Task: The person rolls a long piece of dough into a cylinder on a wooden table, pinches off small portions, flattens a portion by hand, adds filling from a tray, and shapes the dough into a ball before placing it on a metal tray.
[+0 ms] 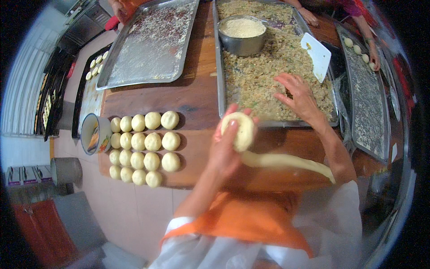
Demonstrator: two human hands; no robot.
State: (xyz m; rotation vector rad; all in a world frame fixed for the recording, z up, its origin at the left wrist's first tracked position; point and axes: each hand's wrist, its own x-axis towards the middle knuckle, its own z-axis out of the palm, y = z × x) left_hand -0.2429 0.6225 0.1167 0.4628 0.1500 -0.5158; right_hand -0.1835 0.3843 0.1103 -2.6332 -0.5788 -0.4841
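Observation:
My left hand holds a flattened round of pale dough, the thumb pressed on its face and the fingers behind it. Over the crumbly filling in a large metal tray, my right hand has its thumb and fingers spread apart and curved; whether they touch the filling I cannot tell. A long rope of dough lies on the wooden table, below the tray and partly behind my left hand. To the left, several dough balls stand in rows.
A metal bowl of pale crumbs and a white scraper rest in the filling tray. An enamel bowl stands beside the balls. Farther back is a crumb-dusted tray. Another person's hand touches dough balls on a tray at right.

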